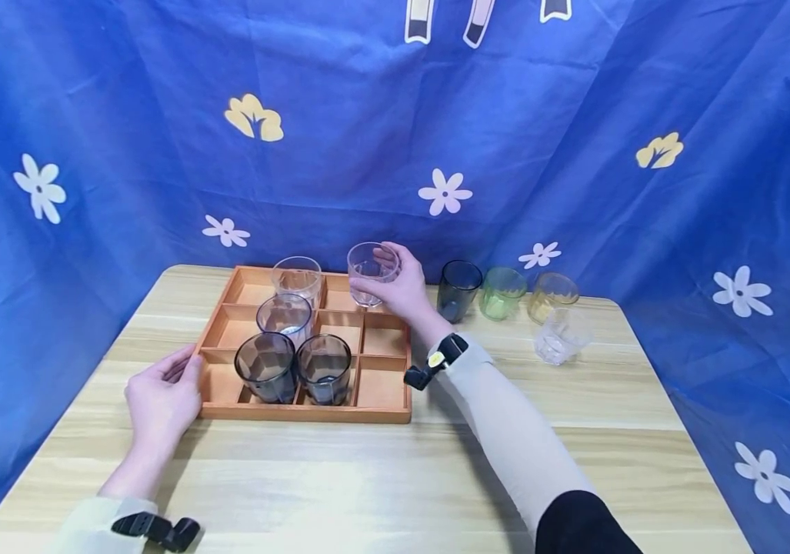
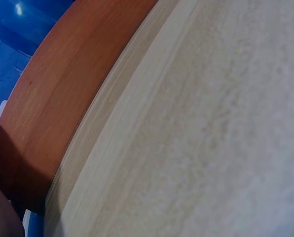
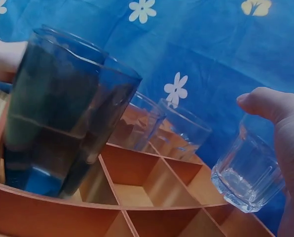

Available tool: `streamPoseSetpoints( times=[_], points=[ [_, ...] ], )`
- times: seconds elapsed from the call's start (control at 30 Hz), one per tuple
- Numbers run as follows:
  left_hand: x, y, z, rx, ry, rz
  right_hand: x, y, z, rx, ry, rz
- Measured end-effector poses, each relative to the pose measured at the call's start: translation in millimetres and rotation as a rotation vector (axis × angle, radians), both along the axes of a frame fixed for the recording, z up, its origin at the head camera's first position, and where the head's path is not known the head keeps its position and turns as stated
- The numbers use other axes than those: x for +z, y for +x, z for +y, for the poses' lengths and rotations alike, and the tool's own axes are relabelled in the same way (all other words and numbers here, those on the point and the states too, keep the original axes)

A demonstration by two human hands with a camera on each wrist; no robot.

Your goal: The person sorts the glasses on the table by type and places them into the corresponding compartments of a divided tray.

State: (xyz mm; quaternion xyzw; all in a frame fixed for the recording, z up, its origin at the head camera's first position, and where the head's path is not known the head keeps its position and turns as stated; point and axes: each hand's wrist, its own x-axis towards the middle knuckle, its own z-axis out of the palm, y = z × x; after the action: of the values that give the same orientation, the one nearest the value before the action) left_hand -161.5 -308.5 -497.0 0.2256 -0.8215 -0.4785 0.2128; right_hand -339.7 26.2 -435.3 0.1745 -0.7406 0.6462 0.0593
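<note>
Right hand (image 1: 401,292) grips clear glass (image 1: 371,271), held over back compartment of wooden tray (image 1: 305,414). Left hand (image 1: 162,396) lies relaxed, fingers straight against tray's left wall. We count 4 more glasses in tray: 2 clear behind, 2 dark (image 1: 265,367) in front. Right of tray on surface (image 1: 395,477): dark, green, amber and clear glasses.

Four glasses (image 1: 548,313) right of tray (image 1: 395,416)
</note>
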Motion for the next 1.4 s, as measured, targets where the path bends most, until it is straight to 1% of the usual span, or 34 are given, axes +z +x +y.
streamPoseSetpoints(
  times=[0.2, 0.3, 0.37, 0.5, 0.6, 0.83, 1.0, 1.27, 1.4],
  points=[
    [-1.6, 2.0, -0.2, -0.002, -0.007, -0.002, -8.5, -7.6, -14.4, 0.005, 0.001, -0.014],
    [-0.7, 2.5, 2.0, -0.006, -0.012, -0.01, -12.4, -9.8, -17.6, -0.011, 0.006, -0.016],
    [0.3, 0.6, 4.6, -0.013, -0.016, -0.009, -15.1, -11.6, -17.9, -0.031, 0.006, -0.016],
    [1.3, -5.5, 8.9, -0.029, -0.012, 0.022, -18.3, -13.8, -17.6, -0.049, -0.021, -0.023],
    [0.6, -7.5, 8.7, -0.025, -0.007, 0.039, -19.2, -14.6, -19.8, -0.04, -0.025, -0.032],
    [3.0, -6.0, 6.1, -0.021, -0.008, 0.025, -19.8, -16.8, -31.5, -0.001, -0.024, -0.013],
    [3.9, -1.7, 5.0, -0.007, -0.005, 0.012, -27.9, -17.1, -38.8, 0.026, 0.02, -0.006],
    [0.6, 0.7, 3.1, -0.004, -0.017, 0.005, -38.4, -17.2, -41.6, 0.059, 0.114, -0.069],
    [-0.2, -0.6, 2.1, -0.005, -0.03, 0.023, -39.4, -18.7, -42.4, 0.067, 0.156, -0.088]
  ],
)
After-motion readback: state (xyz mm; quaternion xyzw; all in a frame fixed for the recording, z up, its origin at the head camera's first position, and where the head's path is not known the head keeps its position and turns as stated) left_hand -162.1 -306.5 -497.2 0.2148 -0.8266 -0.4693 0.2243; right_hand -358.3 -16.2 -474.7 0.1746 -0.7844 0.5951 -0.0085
